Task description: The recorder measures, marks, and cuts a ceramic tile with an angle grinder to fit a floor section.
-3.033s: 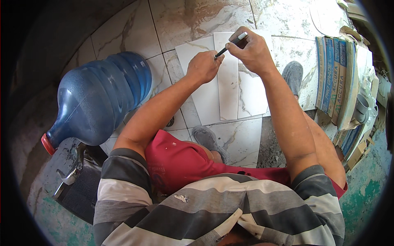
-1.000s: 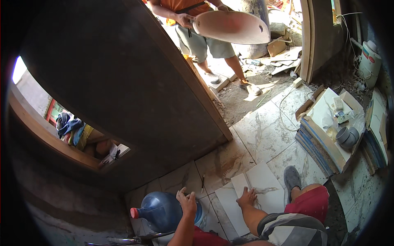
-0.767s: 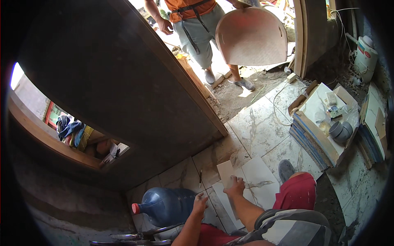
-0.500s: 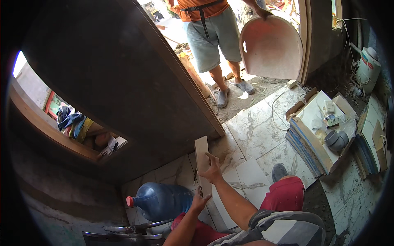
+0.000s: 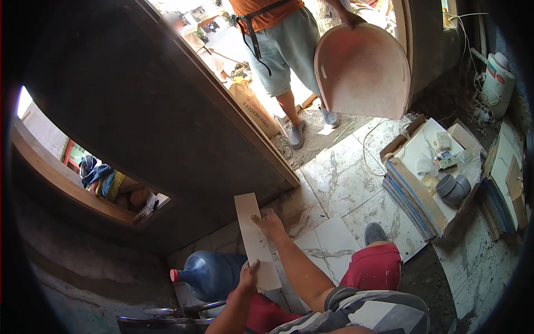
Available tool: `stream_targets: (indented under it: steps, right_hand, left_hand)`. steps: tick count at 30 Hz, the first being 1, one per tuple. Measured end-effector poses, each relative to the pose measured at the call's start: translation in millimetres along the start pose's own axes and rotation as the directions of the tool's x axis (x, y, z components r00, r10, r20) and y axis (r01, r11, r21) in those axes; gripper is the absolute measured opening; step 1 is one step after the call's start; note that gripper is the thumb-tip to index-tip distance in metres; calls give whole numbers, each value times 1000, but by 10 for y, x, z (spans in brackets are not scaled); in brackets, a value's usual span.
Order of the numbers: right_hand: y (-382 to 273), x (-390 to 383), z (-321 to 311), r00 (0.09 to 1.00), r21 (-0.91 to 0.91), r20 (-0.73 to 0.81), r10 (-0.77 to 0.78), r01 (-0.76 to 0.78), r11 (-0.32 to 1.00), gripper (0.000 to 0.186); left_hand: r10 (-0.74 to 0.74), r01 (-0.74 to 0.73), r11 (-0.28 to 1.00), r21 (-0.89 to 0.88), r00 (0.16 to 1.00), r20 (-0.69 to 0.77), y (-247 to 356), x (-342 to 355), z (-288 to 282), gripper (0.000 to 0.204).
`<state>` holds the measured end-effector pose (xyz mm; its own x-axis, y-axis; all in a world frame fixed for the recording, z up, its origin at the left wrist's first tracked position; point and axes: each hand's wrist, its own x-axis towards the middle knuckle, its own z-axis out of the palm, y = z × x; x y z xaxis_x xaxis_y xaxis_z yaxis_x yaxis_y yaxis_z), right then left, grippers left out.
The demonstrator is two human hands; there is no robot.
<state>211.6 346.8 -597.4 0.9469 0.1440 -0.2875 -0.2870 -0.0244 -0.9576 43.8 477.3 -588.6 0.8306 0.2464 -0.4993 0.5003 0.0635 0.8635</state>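
Observation:
A narrow, pale tile strip (image 5: 256,239) is tilted in front of me, held in both hands. My right hand (image 5: 270,224) grips its right edge near the upper part, fingers on the broad face. Lower down, my left hand (image 5: 249,274) is closed on the left edge, with the thumb lying across the face. Behind the strip, a blue water jug (image 5: 214,274) with a red cap lies on its side on the tiled floor, partly hidden by the strip and my left arm.
Beyond the doorway another person in an orange top (image 5: 275,33) holds a curved pinkish panel (image 5: 364,72). Stacked tiles (image 5: 411,197) at right bear grey pipe fittings (image 5: 453,189). A dark wall (image 5: 139,122) rises at left. A white container (image 5: 497,86) stands far right.
The strip has swung left and turned its broad face toward me. My left hand has moved left and closed on its edge. The other person's panel has shifted slightly down and left.

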Motion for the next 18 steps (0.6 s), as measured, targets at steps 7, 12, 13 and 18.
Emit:
stream_targets:
  steps: [7, 12, 13, 18]
  right_hand:
    - [474, 234, 28, 999, -25, 41, 36, -35, 999, 66]
    - [533, 259, -9, 990, 58, 94, 101, -106, 993, 61]
    - [598, 292, -3, 990, 57, 96, 107, -112, 992, 61]
    - [924, 444, -112, 986, 186, 78, 149, -161, 969, 50]
  left_hand:
    - [-198, 205, 977, 61, 974, -109, 175, 212, -272, 31]
    - [-412, 401, 894, -203, 911, -17, 318, 343, -354, 38]
    - [-371, 379, 873, -306, 925, 84, 321, 383, -358, 41]
    - [-86, 502, 715, -486, 754, 651, 391, 628, -222, 51]
